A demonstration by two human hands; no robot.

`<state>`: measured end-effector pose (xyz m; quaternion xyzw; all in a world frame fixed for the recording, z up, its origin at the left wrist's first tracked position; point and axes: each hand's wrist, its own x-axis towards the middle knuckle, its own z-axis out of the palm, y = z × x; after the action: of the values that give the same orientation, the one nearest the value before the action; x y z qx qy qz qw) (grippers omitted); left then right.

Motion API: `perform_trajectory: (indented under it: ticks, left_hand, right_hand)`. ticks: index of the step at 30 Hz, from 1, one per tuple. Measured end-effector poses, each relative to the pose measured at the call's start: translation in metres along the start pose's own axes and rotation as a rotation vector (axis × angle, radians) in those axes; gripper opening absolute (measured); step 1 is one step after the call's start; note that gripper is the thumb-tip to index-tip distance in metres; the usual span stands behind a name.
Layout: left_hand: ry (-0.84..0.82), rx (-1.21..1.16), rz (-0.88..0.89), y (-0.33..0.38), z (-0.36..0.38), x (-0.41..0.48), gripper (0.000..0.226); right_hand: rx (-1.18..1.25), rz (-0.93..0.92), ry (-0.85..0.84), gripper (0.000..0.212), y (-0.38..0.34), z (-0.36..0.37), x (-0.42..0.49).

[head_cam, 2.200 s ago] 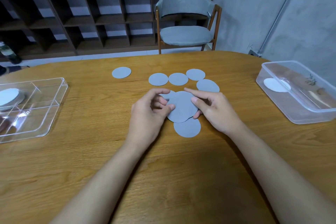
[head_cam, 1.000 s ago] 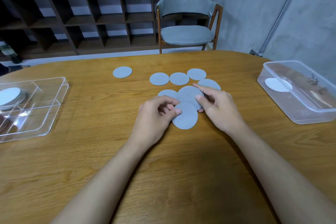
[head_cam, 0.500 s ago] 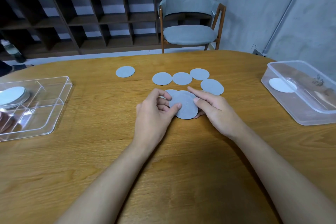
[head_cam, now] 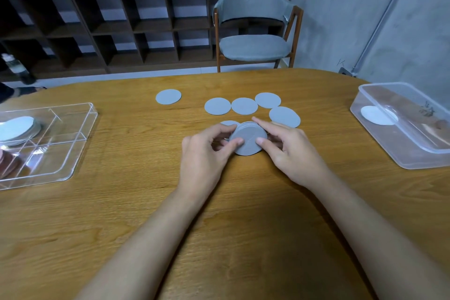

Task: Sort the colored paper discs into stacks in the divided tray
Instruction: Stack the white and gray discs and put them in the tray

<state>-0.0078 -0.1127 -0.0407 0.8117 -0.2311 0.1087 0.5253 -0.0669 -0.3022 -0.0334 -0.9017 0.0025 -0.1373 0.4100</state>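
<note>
HANDS SQUARE UP A PILE: Two bare hands close on a small stack of grey round paper discs [head_cam: 248,140] at the ctr of a light-brown oval wooden table [head_cam: 231,226]. The stack has its flat face up & tipped slightly toward the camera. Being round, it has no long axis; its layered edges show along the far rim.

The left hand [head_cam: 204,153] pinches the stack's left side, w/ thumb tip on the top face and index finger curled over the far-left rim. The right hand [head_cam: 289,151] pinches the right side, w/ thumb tip on the face and index finger stretched along the far rim. Whether the stack's underside sits on the wood can't be told.

Just behind the stack, to its left, a half-hidden grey disc [head_cam: 227,123] peeks past the left fingers. Further behind the stack lie a row of three grey discs [head_cam: 244,105], a fourth grey disc [head_cam: 284,116] to the right rear, and a lone grey disc [head_cam: 168,96] off to the left rear.

Far left of the stack is a clear plastic divided tray [head_cam: 84,146]. It holds a pile of white discs [head_cam: 17,126] in a rear compartment & reddish discs [head_cam: 7,163] in a nearer one. Far right of the stack, a clear plastic tub [head_cam: 414,161] holds one white disc [head_cam: 376,115]. Beyond the stack, past the table's edge, stands a grey upholstered chair [head_cam: 255,48] w/ wooden legs.
</note>
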Motion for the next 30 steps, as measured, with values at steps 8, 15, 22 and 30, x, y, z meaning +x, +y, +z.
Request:
perform_trajectory:
  ticks: [8,15,22,30]
  left_hand:
    - [-0.273,0.441,0.055,-0.018,-0.003,0.006,0.051]
    - [-0.253,0.478,0.044,-0.019,-0.007,0.007,0.042]
    - [-0.234,0.629,0.208,-0.011,-0.015,0.009,0.038]
    - [-0.069,0.215,0.11,-0.008,-0.015,0.006,0.003]
  right_hand:
    - [0.046,0.141,0.137,0.044,0.017,-0.005,0.006]
    - [0.039,0.163,0.172,0.043,0.021,-0.004,0.008]
    - [0.051,0.169,0.173,0.042,0.02,-0.004,0.007]
    - [0.03,0.147,0.211,0.044,0.017,-0.006,0.007]
